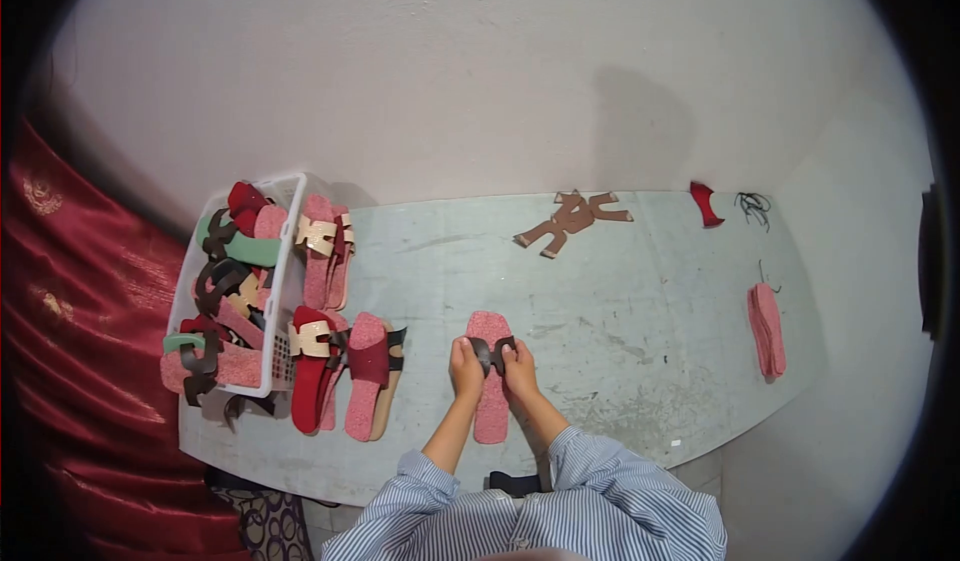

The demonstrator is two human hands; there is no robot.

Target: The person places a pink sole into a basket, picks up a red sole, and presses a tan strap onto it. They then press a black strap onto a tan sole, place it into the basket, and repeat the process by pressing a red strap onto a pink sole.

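Observation:
A pink speckled sandal sole (490, 416) lies lengthwise in front of me on the table, its rounded toe end pointing away. Across its middle sits a dark brown cut-out sandal strap (493, 354). My left hand (466, 369) closes on the strap's left end at the sole's edge, thumb on top. At the opposite edge my right hand (519, 369) pinches the strap's right end, thumb also on top. Both sets of fingertips are partly hidden beneath the sole.
Left of my hands stand paired sandals (368, 381) beside a white basket (290, 291) heaped with sandals and straps. Brown strap pieces (575, 219), a red strap (706, 206), black cords (753, 211) and stacked pink soles (767, 331) lie on the table (640, 311). Walls border its back and right.

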